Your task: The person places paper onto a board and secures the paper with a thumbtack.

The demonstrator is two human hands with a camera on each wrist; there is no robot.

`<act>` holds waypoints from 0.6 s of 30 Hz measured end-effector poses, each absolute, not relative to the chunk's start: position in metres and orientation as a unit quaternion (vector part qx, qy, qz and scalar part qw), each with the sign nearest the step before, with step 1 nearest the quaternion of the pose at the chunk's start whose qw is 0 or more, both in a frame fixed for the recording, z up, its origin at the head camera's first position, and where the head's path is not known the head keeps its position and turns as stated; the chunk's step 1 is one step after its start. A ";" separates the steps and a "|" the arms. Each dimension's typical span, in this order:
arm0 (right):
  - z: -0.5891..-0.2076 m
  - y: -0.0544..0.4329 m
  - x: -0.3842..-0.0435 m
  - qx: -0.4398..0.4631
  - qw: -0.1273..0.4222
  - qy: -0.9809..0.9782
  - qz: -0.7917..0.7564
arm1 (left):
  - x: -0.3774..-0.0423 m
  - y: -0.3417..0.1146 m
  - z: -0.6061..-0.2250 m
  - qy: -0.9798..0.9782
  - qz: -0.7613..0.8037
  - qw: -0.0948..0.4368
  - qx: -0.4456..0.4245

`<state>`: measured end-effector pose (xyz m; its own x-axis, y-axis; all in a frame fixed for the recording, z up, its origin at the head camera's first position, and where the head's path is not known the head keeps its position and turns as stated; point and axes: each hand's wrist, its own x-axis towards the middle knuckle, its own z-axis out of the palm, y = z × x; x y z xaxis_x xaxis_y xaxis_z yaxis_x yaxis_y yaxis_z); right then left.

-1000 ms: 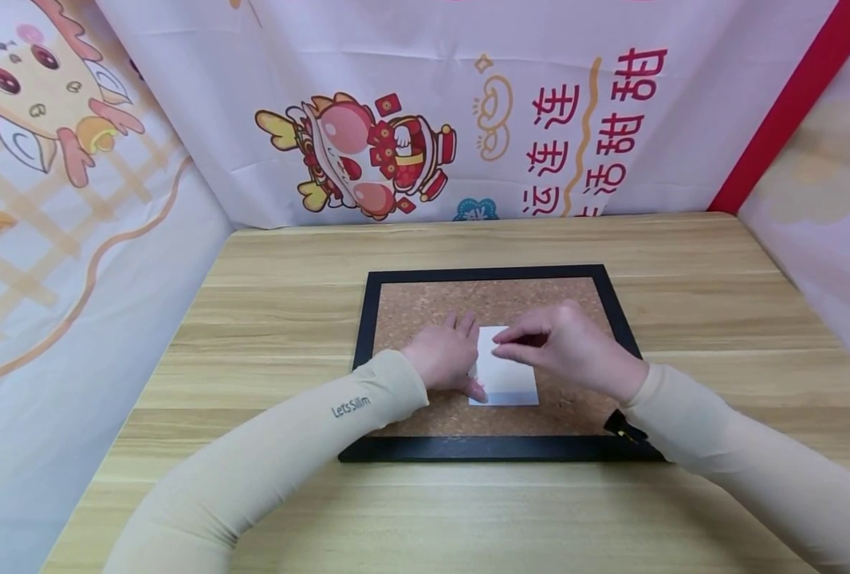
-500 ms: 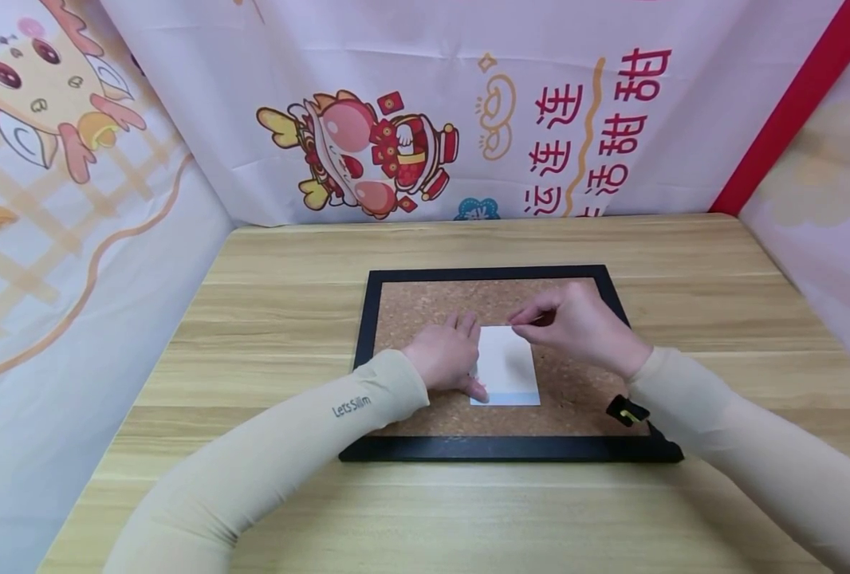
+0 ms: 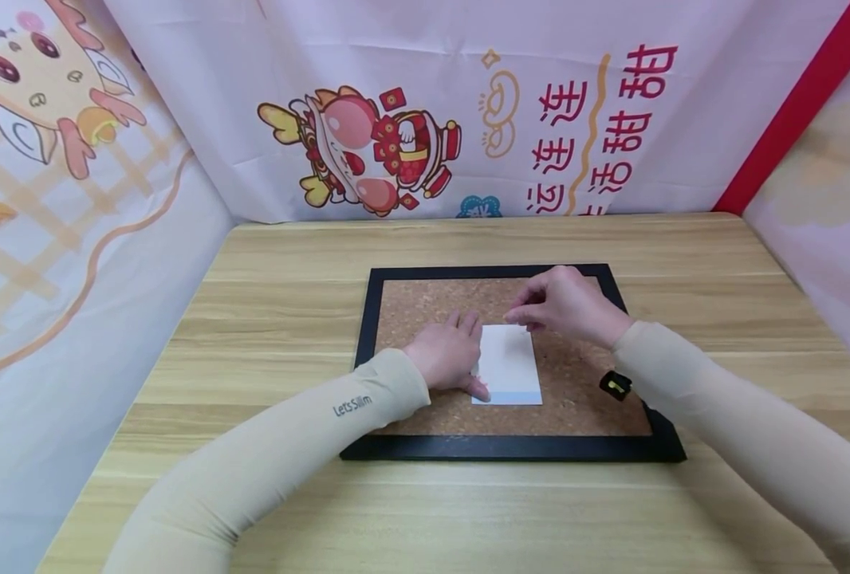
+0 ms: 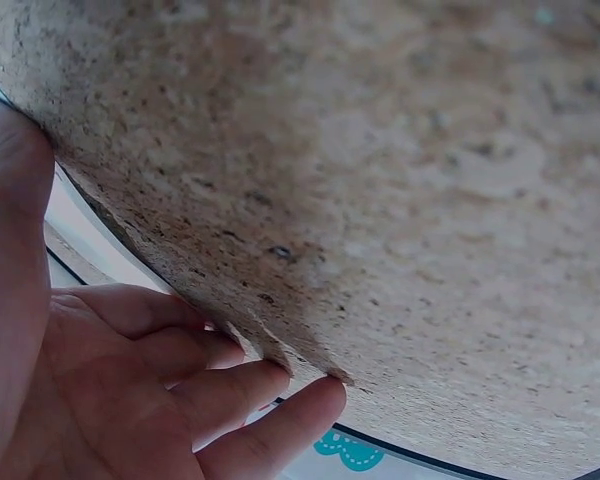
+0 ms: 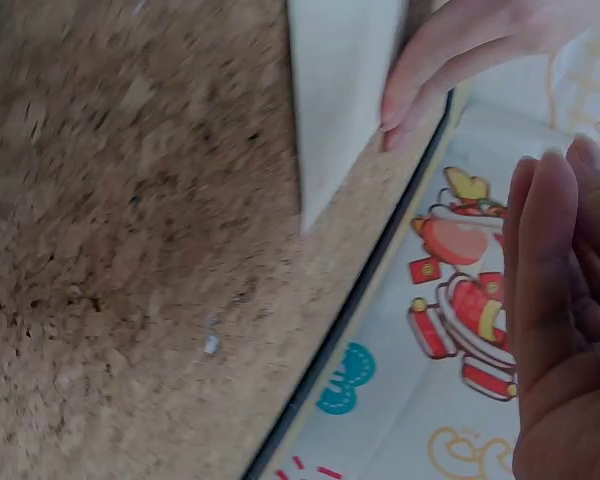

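A white sheet of paper (image 3: 509,359) with a pale blue strip along its near edge lies on a cork board (image 3: 425,299). My left hand (image 3: 445,355) rests on the sheet's left side, fingers fairly straight and thumb spread toward the near edge. In the left wrist view the left hand (image 4: 170,385) touches the cork. Just above the sheet's far right corner, my right hand (image 3: 564,303) pinches thumb and fingertips together. A small pale thing seems to show at those fingertips, too small to name. The right wrist view shows the right hand (image 5: 560,300) with fingertips together, beside the paper (image 5: 340,90).
A black frame (image 3: 511,448) surrounds the board, which lies on a wood-grain table (image 3: 267,319). A black strap piece (image 3: 615,385) with a yellow mark hangs by the right wrist. Printed cloth (image 3: 411,48) stands behind the table and at both sides.
My right hand has moved from over the middle of the sheet away to its far right corner and slightly beyond. The left hand and the paper stay in place.
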<state>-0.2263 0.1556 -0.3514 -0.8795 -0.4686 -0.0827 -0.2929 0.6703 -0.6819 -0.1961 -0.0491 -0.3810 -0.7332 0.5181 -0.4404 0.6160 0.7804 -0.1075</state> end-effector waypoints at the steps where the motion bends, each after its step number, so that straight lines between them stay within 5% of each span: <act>1: -0.354 0.156 -0.230 -0.209 0.143 0.903 -0.348 | -0.196 -0.049 -0.381 0.923 -0.125 0.196 0.308; 8: -0.368 0.154 -0.252 -0.190 0.260 0.871 -0.370 | -0.196 -0.050 -0.381 0.922 -0.127 0.193 0.310; 18: -0.378 0.140 -0.270 -0.170 0.345 0.868 -0.313 | -0.197 -0.051 -0.382 0.922 -0.126 0.193 0.312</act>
